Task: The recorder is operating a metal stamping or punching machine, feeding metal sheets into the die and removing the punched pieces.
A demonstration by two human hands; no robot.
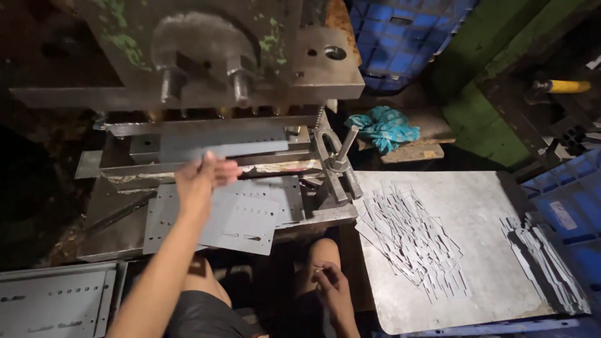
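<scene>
Right hand point(332, 289) on knee; left hand point(201, 178) seemingly touches punched sheet point(244, 216).

two hands point(203, 178) – one blue cloth point(383, 127)

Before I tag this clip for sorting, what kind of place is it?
Most likely a small metal stamping workshop. A heavy steel press stands in front, the left hand lies on punched grey sheet-metal plates, and thin offcut strips pile on a metal table.

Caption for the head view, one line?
Left hand on a perforated metal sheet at a press; right hand rests at the knee.
</scene>
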